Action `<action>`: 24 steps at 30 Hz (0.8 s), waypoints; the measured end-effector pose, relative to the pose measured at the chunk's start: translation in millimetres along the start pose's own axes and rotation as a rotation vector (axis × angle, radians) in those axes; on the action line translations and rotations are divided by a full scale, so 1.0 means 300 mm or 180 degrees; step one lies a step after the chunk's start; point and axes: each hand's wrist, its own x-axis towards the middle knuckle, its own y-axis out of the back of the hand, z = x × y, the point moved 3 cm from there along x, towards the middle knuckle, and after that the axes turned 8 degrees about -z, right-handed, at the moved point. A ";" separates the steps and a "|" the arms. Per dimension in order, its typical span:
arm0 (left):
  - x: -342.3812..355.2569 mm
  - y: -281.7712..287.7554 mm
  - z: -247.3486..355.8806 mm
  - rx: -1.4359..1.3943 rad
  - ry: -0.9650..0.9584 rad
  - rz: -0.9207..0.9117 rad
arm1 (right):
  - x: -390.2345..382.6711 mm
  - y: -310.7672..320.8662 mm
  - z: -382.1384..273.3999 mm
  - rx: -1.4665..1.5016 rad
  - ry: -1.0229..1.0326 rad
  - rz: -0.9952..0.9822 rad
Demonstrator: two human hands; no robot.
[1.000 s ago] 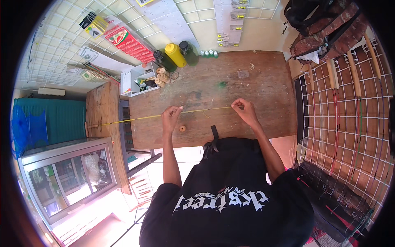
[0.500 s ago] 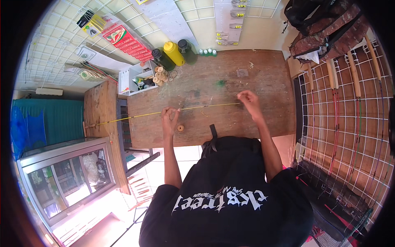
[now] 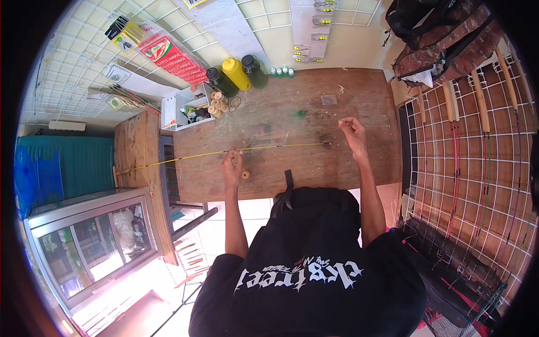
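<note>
A thin yellow rod (image 3: 281, 145) with dark bands and a small red tip (image 3: 330, 142) stretches from the left side across the worn wooden table (image 3: 365, 168); a short loose yellow strand hangs near its middle. My left hand (image 3: 232, 167) pinches the rod left of that strand. My right hand (image 3: 353, 135) is raised right of the tip, apart from the rod, fingers pinched; what they hold, if anything, is too small to see. A small round wooden piece (image 3: 245, 174) lies beside my left hand.
Behind are a white organizer (image 3: 171, 109), wooden spools (image 3: 219, 101), bottles (image 3: 236, 76) and small vials (image 3: 283, 72). Right: a wire grid (image 3: 469, 168) with hanging rods, below bags (image 3: 443, 45). Left: a wooden ledge (image 3: 135, 132) and glass-fronted case (image 3: 90, 241).
My right hand has left the rod near its tip, moving up and to the right. My left hand has dipped slightly and stays on the rod.
</note>
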 end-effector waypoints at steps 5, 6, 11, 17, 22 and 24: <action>0.000 -0.004 0.009 -0.0139 0.0173 -0.0260 | 0.014 -0.039 0.031 -0.0464 0.0224 -0.0042; -0.003 -0.004 0.004 -0.0137 0.0190 -0.0253 | 0.007 -0.058 0.024 -0.0464 0.0217 -0.0059; -0.009 -0.019 -0.012 -0.0077 0.0132 -0.0326 | -0.058 -0.224 0.017 -0.2203 0.0376 -0.0937; -0.017 -0.023 -0.016 -0.0309 0.0158 -0.0406 | -0.076 -0.364 0.019 -0.2675 0.0467 -0.1208; -0.019 -0.014 0.000 -0.0337 0.0141 -0.0462 | -0.079 -0.400 0.085 -0.2813 0.0392 -0.1321; -0.018 -0.008 0.015 -0.0334 0.0086 -0.0471 | -0.078 -0.403 0.123 -0.2773 0.0322 -0.1377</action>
